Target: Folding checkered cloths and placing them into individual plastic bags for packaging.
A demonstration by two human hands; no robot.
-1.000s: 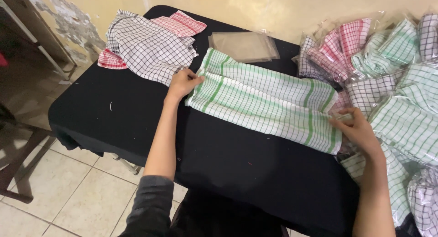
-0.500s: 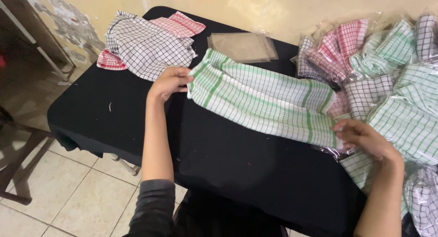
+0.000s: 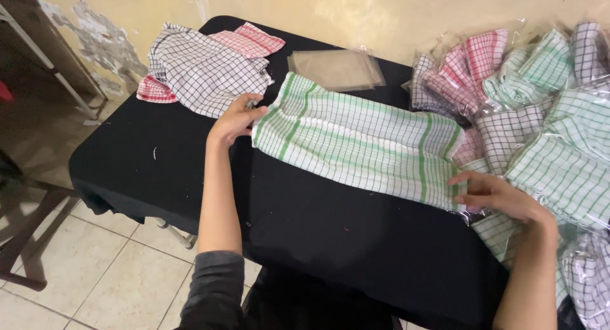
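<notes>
green-checked dish towel (image 3: 359,139) lies folded in a long band across the black-covered table (image 3: 159,171), its long axis running from upper left down to lower right between the two hands. left hand (image 3: 236,117) pinches the towel's left end, fingers closed on the edge. right hand (image 3: 499,193) rests at the right end, fingers loosely curled on the hem; whether it grips is unclear. loose grey and red checked cloths (image 3: 203,69) sit beyond the left hand, bagged towels (image 3: 546,114) crowd the right, flat clear plastic bags (image 3: 335,69) lie behind.
</notes>
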